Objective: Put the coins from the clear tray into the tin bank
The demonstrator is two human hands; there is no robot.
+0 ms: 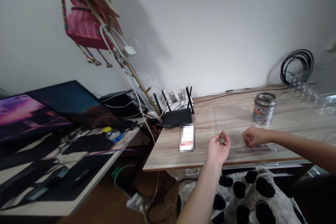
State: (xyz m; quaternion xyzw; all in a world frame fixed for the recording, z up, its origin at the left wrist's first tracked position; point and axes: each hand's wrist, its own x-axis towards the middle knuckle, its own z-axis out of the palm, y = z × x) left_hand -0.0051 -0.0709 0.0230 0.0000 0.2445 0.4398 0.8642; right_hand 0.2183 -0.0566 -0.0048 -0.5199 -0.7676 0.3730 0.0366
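Palm up over the front of the wooden table, my left hand (219, 147) cups round metal coins (222, 140); how many lie in it I cannot tell. To its right, my right hand (253, 136) rests low at the tabletop with its fingers curled together and pointing down. What those fingertips pinch, if anything, is hidden. Behind my right hand stands a metal tin (264, 110), upright, with a printed label, a wire handle and a dark slot in its lid.
A blurred-out white phone-like rectangle (187, 138) lies left of my left hand. Behind it sit a black router (177, 117) and a white power strip with plugs. Coiled black cable (296, 66) leans at the back right. A second desk with monitors (65, 101) stands left.
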